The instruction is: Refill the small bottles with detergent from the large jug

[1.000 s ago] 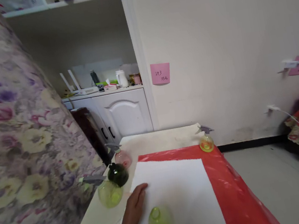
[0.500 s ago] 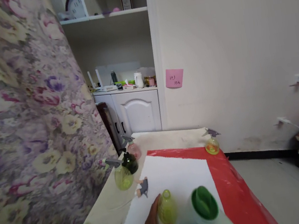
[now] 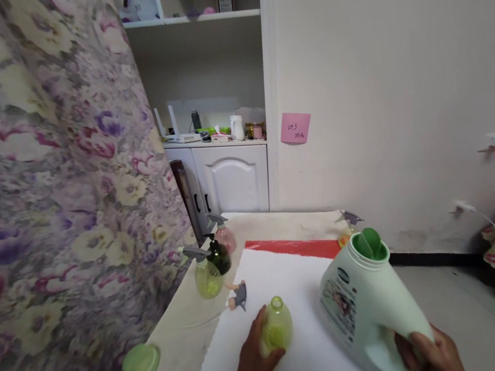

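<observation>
My left hand is wrapped round a small yellow-green bottle with an uncovered neck, upright on white paper. My right hand grips the handle of a big pale green detergent jug. That jug leans leftward, its mouth with the green spout uncapped and apart from the bottle. Left of the bottle lies a loose grey spray head with a thin tube. A light green cap rests at the table's left edge.
Along the left edge stand a yellow-green spray bottle, a dark pump bottle and a pink spray bottle. Another spray bottle is at the back right, partly behind the jug. Red sheeting lies under the paper. A floral curtain hangs at left.
The jug has moved right, away from the small bottle, and its side and handle now show. My right hand has come into view on the handle. My left hand still holds the bottle.
</observation>
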A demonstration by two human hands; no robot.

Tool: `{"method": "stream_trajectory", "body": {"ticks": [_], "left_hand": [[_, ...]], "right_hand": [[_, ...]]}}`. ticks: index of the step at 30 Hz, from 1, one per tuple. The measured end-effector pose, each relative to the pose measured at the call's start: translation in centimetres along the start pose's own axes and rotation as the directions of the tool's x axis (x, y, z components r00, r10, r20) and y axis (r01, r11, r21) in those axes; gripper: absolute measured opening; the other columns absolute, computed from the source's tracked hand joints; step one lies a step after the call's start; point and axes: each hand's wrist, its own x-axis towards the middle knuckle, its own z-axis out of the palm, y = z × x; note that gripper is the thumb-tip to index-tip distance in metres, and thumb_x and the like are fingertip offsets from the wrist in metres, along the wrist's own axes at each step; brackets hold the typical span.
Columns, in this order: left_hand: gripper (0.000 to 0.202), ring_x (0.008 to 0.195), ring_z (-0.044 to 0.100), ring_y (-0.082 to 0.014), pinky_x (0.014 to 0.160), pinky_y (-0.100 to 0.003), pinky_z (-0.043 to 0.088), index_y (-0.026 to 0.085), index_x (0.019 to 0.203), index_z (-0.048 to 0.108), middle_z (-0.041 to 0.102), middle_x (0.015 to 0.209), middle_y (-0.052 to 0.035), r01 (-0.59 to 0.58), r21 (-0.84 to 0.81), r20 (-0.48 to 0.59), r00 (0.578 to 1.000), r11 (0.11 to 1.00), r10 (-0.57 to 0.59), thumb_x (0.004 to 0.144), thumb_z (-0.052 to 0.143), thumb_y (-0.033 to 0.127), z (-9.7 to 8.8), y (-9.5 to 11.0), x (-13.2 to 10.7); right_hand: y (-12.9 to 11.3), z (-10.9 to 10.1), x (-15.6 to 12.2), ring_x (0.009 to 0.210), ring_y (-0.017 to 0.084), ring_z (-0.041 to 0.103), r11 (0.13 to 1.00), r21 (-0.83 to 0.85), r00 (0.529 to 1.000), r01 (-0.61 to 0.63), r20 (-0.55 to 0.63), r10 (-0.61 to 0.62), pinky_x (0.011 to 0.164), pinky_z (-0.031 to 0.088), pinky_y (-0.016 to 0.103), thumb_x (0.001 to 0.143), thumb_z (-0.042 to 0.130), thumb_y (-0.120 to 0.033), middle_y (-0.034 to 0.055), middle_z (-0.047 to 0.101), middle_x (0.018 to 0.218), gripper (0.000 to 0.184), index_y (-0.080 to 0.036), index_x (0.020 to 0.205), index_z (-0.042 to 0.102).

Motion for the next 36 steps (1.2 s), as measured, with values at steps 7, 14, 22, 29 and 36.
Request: {"method": "stream_trajectory", "body": {"ticks": [7,14,22,29,36], "left_hand": [[0.085,0.140,0.038,-0.0286,0.117,-0.040,0.029,0.019,0.146,0.034,0.043,0.152,-0.0104,0.017,0.012,0.007,1.000,1.000,-0.017,0.069,0.071,0.028,0.0,0.5,-0.1],[0.087,0.139,0.040,-0.0282,0.117,-0.039,0.029,0.024,0.146,0.036,0.045,0.151,-0.0066,0.035,-0.003,-0.006,0.999,0.999,-0.035,0.068,0.074,0.028,0.0,0.4,-0.4],[0.089,0.139,0.039,-0.0284,0.117,-0.038,0.030,0.022,0.147,0.034,0.043,0.152,-0.0072,0.054,-0.002,-0.005,0.999,0.999,-0.054,0.068,0.075,0.030,0.2,0.3,-0.5],[0.089,0.140,0.039,-0.0281,0.116,-0.039,0.030,0.019,0.148,0.031,0.041,0.153,-0.0091,0.075,-0.029,0.027,0.997,0.997,-0.074,0.069,0.073,0.026,-0.6,1.5,-0.7],[0.089,0.140,0.037,-0.0294,0.118,-0.041,0.026,0.019,0.146,0.035,0.042,0.153,-0.0110,0.065,0.000,0.006,0.998,0.998,-0.065,0.067,0.074,0.026,-0.3,1.4,-1.2]], "right_hand": [[2.6,3.7,1.4,0.039,0.010,0.039,0.998,0.020,0.997,-0.053,0.065,0.052,0.043,0.028,0.025,0.072,0.057,-0.067,-0.0021,0.042,0.038,0.058,-0.019,0.041,0.049],[4.5,4.7,1.7,0.042,0.012,0.042,0.995,-0.076,0.996,-0.059,0.062,0.064,0.045,0.030,0.026,0.071,0.057,-0.068,-0.0016,0.046,0.041,0.057,-0.019,0.043,0.050],[5.5,4.0,2.4,0.041,0.011,0.040,0.996,-0.039,0.989,-0.082,0.120,0.086,0.046,0.027,0.026,0.073,0.057,-0.065,-0.0031,0.042,0.041,0.055,-0.020,0.043,0.047],[4.1,3.6,2.3,0.043,0.012,0.042,0.994,-0.099,0.980,-0.045,0.189,0.063,0.047,0.029,0.026,0.076,0.053,-0.065,-0.0010,0.048,0.044,0.056,-0.019,0.046,0.051],[4.9,4.3,2.2,0.041,0.011,0.040,0.997,-0.047,0.992,-0.053,0.114,0.058,0.045,0.029,0.025,0.074,0.055,-0.066,-0.0029,0.043,0.042,0.055,-0.020,0.044,0.047]]}}
